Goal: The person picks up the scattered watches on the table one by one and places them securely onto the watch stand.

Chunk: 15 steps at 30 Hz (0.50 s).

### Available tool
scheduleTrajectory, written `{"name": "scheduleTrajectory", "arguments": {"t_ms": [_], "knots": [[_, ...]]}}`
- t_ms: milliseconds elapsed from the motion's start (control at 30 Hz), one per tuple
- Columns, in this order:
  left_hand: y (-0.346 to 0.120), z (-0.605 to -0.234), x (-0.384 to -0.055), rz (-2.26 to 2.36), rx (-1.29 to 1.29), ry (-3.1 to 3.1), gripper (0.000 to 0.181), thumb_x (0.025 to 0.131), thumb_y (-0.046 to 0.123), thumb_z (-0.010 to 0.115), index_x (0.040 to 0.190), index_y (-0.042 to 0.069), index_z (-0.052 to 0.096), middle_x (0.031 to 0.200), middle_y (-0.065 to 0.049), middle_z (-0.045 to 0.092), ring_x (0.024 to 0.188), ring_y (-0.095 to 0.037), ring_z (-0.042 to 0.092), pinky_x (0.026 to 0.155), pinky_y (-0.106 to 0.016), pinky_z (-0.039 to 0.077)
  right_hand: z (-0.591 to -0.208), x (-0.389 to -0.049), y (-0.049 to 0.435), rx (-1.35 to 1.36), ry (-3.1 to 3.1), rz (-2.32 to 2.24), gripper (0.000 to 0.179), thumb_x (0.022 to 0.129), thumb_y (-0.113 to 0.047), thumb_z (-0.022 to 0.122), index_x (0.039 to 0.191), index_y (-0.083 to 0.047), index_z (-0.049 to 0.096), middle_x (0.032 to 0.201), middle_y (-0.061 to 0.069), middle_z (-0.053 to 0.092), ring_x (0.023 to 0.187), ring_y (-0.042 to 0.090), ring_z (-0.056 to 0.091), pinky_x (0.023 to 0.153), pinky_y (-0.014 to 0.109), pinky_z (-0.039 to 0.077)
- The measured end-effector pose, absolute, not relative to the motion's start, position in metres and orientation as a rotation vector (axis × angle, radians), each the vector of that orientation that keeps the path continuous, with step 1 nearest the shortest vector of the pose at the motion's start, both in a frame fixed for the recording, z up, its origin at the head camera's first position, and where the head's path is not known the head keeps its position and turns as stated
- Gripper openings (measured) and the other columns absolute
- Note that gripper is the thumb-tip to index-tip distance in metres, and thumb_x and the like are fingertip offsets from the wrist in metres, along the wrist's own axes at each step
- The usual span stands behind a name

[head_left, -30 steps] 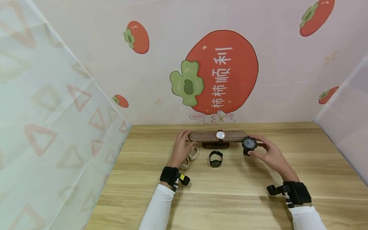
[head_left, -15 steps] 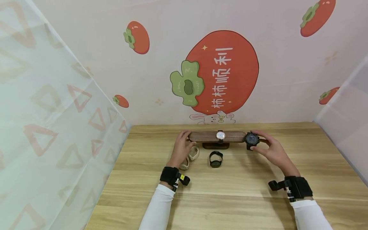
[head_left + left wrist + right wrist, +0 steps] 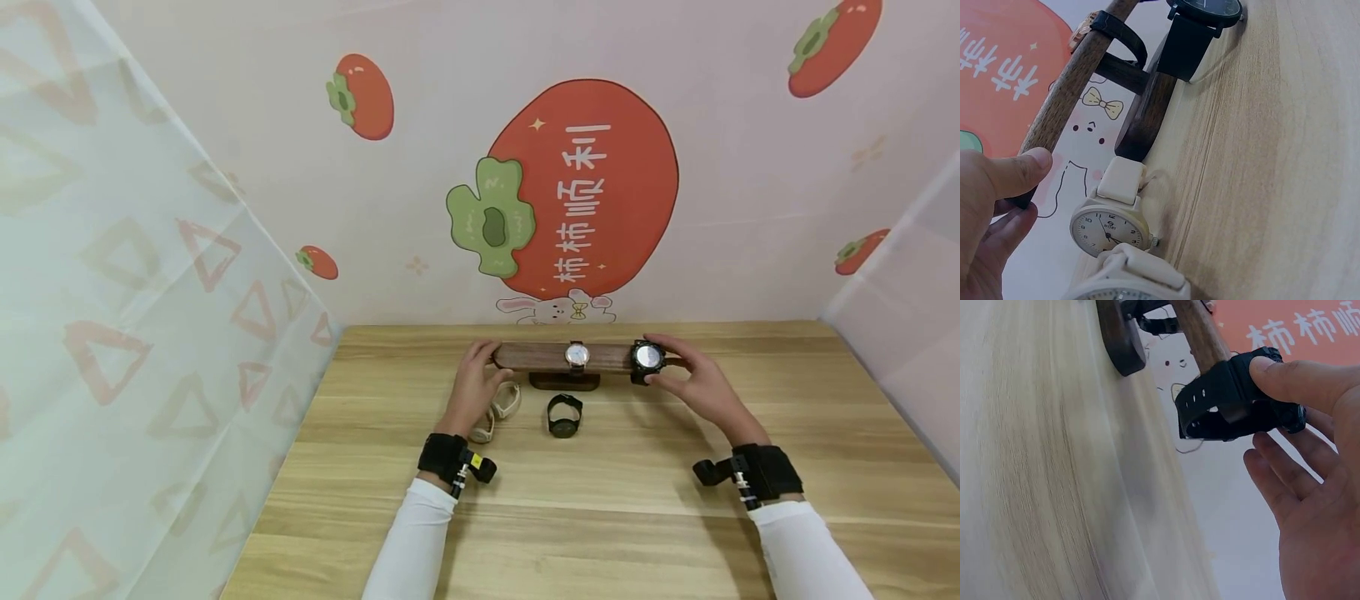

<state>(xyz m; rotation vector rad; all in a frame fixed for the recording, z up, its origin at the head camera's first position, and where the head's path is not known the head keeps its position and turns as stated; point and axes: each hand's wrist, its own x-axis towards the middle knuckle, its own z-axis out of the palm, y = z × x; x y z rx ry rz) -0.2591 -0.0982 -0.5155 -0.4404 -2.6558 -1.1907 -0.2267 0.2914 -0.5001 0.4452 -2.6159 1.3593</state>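
Observation:
A dark wooden watch stand (image 3: 543,357) has a long bar raised over a small base. My left hand (image 3: 472,387) grips the bar's left end, thumb on one side and fingers on the other, as the left wrist view shows. My right hand (image 3: 701,387) holds a chunky black watch (image 3: 647,357) by its case, its closed strap looped round the bar's right end. In the right wrist view the strap (image 3: 1210,400) hangs below the bar. A watch with a pale dial and dark strap (image 3: 577,356) sits round the bar right of its middle.
A second black watch (image 3: 564,416) stands on the wooden table (image 3: 585,517) in front of the base. Two cream watches (image 3: 1110,230) sit by my left hand, partly hidden by it in the head view. A printed wall (image 3: 405,192) rises behind the table.
My right hand has brought the black watch from in front of and beside the bar's right end onto it, shifting leftward since half a second ago. The left hand keeps its grip.

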Motion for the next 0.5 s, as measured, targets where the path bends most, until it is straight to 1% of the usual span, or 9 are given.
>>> {"name": "scheduleTrajectory", "arguments": {"t_ms": [67,100,133,233,300,500], "knots": [[-0.098,-0.516,-0.259,-1.197,-0.438,-2.654,0.057,0.1,0.019,0.076,0.152,0.007,0.057,0.149,-0.012,0.056,0.134,-0.03,0.06,0.11,-0.044,0.056,-0.503,-0.23,0.288,0.459,-2.622,1.352,0.066,0.095,-0.009,0.081,0.156,-0.011,0.054,0.157,0.02,0.054,0.127,0.025,0.057,0.111,0.052,0.052],[-0.098,-0.516,-0.259,-1.199,-0.435,-2.652,0.057,0.1,0.019,0.076,0.152,0.007,0.057,0.149,-0.012,0.056,0.134,-0.03,0.061,0.111,-0.044,0.056,-0.504,-0.232,0.286,0.465,-2.624,1.356,0.067,0.095,-0.009,0.081,0.156,-0.011,0.054,0.157,0.02,0.054,0.127,0.028,0.058,0.111,0.058,0.05],[-0.098,-0.516,-0.26,-1.199,-0.434,-2.65,0.057,0.099,0.019,0.076,0.151,0.007,0.058,0.149,-0.013,0.056,0.134,-0.03,0.061,0.11,-0.044,0.056,-0.505,-0.234,0.284,0.473,-2.626,1.363,0.067,0.095,-0.008,0.081,0.156,-0.011,0.054,0.158,0.021,0.053,0.127,0.031,0.058,0.111,0.061,0.049],[-0.098,-0.516,-0.26,-1.208,-0.437,-2.639,0.057,0.099,0.017,0.077,0.151,0.005,0.058,0.149,-0.013,0.057,0.134,-0.031,0.061,0.111,-0.044,0.056,-0.508,-0.238,0.28,0.489,-2.636,1.368,0.068,0.095,-0.008,0.081,0.157,-0.009,0.052,0.159,0.023,0.052,0.129,0.042,0.059,0.111,0.066,0.047],[-0.098,-0.516,-0.261,-1.208,-0.438,-2.64,0.057,0.099,0.018,0.077,0.151,0.005,0.058,0.149,-0.013,0.057,0.134,-0.03,0.061,0.111,-0.044,0.056,-0.509,-0.239,0.278,0.49,-2.643,1.381,0.068,0.096,-0.007,0.08,0.157,-0.009,0.052,0.16,0.024,0.05,0.131,0.046,0.057,0.112,0.068,0.046],[-0.099,-0.517,-0.262,-1.21,-0.435,-2.643,0.056,0.098,0.017,0.078,0.15,0.008,0.059,0.148,-0.012,0.057,0.134,-0.03,0.061,0.111,-0.042,0.056,-0.509,-0.242,0.274,0.5,-2.676,1.429,0.068,0.098,-0.01,0.078,0.16,-0.012,0.049,0.165,0.024,0.044,0.138,0.05,0.052,0.115,0.071,0.042]]}}
